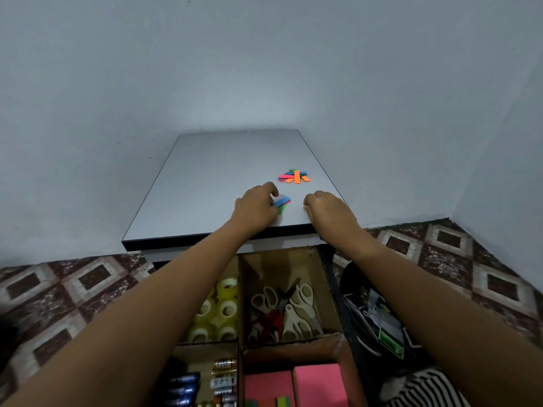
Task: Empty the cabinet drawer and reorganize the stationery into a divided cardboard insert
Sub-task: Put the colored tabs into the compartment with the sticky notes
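On the grey cabinet top (205,177) lies a loose pile of coloured sticky flags (293,176). My left hand (256,207) pinches a small fan of blue, pink and green flags (282,202) near the front edge. My right hand (324,207) rests curled just to the right, with a sliver of yellow at its fingertips; what it holds is hidden. Below, the divided cardboard insert (239,304) holds tape rolls (219,312), scissors (286,312), batteries (224,377) and pink sticky notes (293,386) in separate compartments.
A black bag (373,321) with papers and packets sits on the patterned floor right of the insert. Grey walls close in behind and to the right of the cabinet. Striped fabric (426,389) shows at the lower right.
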`<state>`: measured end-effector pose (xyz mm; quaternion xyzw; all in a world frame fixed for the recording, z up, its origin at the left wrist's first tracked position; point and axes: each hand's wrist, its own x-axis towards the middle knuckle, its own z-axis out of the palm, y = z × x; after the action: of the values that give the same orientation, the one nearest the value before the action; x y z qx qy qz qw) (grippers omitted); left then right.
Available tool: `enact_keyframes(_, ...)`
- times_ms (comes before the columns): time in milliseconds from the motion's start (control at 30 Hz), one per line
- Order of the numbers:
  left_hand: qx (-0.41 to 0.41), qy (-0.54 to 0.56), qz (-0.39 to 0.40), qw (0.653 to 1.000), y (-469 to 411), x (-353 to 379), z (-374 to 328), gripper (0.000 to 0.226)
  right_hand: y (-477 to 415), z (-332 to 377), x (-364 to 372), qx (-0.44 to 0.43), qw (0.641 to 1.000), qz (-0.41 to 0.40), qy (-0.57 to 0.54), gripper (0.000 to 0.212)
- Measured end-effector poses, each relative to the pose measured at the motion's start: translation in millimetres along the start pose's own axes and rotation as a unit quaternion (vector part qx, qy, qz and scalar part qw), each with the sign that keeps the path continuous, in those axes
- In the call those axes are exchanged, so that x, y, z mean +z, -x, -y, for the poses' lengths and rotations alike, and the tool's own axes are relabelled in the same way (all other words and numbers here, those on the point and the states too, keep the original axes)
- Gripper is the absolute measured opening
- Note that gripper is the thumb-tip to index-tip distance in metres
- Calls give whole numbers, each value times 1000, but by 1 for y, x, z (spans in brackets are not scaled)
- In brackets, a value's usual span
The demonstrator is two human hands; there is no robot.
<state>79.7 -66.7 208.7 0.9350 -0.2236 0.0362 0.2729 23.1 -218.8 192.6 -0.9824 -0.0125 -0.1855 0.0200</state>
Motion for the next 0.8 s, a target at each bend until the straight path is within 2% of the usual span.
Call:
enact_keyframes(133, -30, 49, -25, 998, -2, 2, 1, 26, 1, -1, 2, 22, 999, -17, -20, 17)
enact_keyframes(433, -41, 83, -47, 995, -6, 2, 1, 30, 6, 2, 4, 16, 998, -46, -49, 20)
enact_keyframes(667, -45, 120, -81, 988, -4, 3, 2, 22, 11, 2, 1, -25, 998, -31, -43, 20)
enact_keyframes(800, -58, 166, -96, 980, -1, 0, 4, 20, 18, -1, -2, -43, 996, -6, -73, 30)
